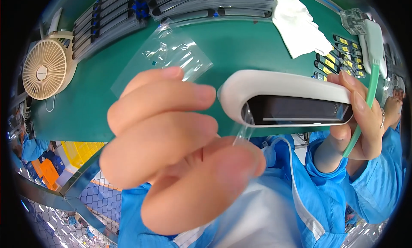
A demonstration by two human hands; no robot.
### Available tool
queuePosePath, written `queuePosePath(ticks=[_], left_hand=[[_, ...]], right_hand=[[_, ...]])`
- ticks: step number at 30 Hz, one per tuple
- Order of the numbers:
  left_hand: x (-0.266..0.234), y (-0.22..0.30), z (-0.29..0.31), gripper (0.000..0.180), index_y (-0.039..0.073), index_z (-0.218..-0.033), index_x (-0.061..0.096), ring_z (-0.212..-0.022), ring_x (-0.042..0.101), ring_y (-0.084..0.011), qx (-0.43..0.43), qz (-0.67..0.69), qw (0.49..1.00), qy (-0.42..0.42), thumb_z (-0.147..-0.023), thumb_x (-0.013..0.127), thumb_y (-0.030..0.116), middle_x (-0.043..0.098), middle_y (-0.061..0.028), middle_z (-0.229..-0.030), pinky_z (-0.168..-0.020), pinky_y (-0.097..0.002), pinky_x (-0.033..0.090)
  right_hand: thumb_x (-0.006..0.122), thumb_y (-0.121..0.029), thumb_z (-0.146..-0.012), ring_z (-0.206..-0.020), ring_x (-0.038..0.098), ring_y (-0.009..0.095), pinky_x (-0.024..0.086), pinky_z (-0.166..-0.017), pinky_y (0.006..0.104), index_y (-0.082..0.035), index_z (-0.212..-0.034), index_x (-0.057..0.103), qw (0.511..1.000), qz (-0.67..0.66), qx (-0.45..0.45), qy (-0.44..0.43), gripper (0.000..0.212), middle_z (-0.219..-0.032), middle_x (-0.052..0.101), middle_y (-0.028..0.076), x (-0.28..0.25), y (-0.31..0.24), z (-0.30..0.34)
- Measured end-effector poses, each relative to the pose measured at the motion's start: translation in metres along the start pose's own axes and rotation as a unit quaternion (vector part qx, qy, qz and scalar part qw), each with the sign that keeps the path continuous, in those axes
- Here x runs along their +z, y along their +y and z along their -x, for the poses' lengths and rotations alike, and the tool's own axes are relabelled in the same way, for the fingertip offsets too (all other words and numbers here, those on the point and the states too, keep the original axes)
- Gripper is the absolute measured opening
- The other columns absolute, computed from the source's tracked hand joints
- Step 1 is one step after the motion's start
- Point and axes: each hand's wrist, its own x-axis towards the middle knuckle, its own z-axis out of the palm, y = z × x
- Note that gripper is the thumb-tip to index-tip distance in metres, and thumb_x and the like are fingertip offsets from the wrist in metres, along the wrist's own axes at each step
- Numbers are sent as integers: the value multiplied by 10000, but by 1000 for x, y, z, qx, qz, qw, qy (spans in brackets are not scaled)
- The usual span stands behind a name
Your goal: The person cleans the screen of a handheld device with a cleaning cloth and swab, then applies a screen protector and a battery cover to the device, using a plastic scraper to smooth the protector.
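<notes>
My right hand grips the end of a white, rounded handheld device with a long dark screen, held level above the bench. Close to the camera, my left hand has its thumb and fingers closed on a strip of clear film. That strip runs up to the device's left end, at the screen's edge. A long thin green strip passes by my right fingers; whether they hold it I cannot tell. Behind my left hand, a clear plastic bag lies on the green bench.
A beige fan stands at the left. Stacked clear trays of dark-edged parts line the back. At the back right lie a white cloth and several small black pieces with yellow labels. Another person's hand shows far right.
</notes>
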Motion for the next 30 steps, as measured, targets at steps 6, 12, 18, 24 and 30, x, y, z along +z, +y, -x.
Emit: queuePosePath(ticks=[6,12,18,24,30], left_hand=[[-14,0,-3,480,117,-1237,279,-675,512,-240,1,-33,999,-37,-860,514,300,518,-86,-783,-657,-394,430],[-12,3,-12,554,94,-1266,227,-706,501,-235,-9,-26,998,-52,-835,537,252,533,-85,-755,-694,-384,413],[3,17,-20,605,60,-1249,224,-688,501,-240,-97,-8,995,26,-783,580,209,527,-99,-695,-684,-380,413],[19,29,-23,656,27,-1231,221,-670,500,-246,-198,0,975,99,-732,623,166,520,-113,-635,-674,-377,413],[21,20,-6,459,115,-1214,309,-769,538,-316,-229,200,937,173,-802,509,115,475,-157,-834,-757,-453,431]], right_hand=[[515,-338,-839,-688,626,351,539,-585,386,63,-1039,468,1000,6,11,-13,451,-868,563,334,-3,-2,0],[524,-334,-834,-692,625,356,536,-571,373,62,-1040,456,999,16,12,25,452,-870,563,333,1,-3,1],[534,-322,-830,-703,624,359,538,-581,365,67,-1049,446,1000,-10,-10,21,455,-887,554,338,2,-2,2],[519,-304,-844,-734,620,373,536,-592,375,70,-1070,437,999,-21,-14,-24,444,-903,547,348,-5,2,0],[496,-321,-854,-726,622,375,537,-605,401,67,-1056,456,1000,-10,0,-9,439,-889,555,342,0,-1,2]])
